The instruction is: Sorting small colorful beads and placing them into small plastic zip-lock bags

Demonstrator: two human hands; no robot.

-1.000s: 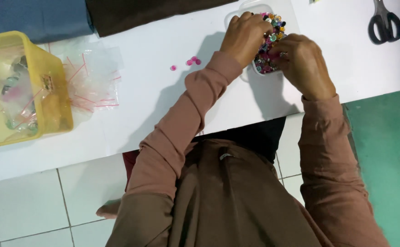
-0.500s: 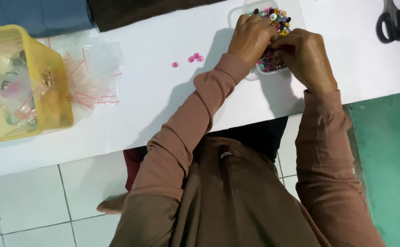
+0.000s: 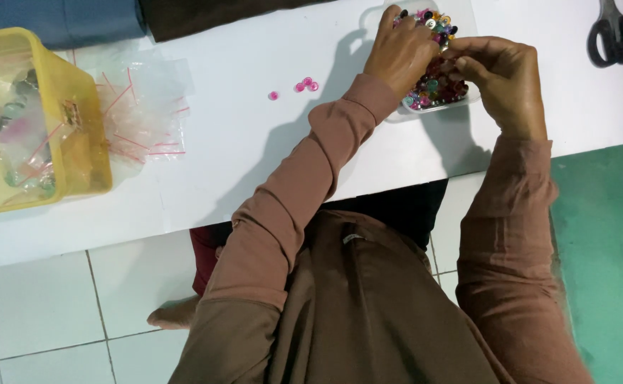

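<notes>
Beads [image 3: 436, 85] in clear tray [image 3: 439, 107] between hands, left hand [image 3: 405, 53] curled over them, right hand [image 3: 503, 78] pinching, hold unclear

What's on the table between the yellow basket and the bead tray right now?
Head view: beside the yellow basket lies a pile of clear plastic bags, then bare white table with a few loose pink beads before the bead tray.

Home craft table [image 3: 254, 142]: beads [image 3: 436, 82], scissors [image 3: 614, 35], tiled floor [image 3: 41, 313].
</notes>
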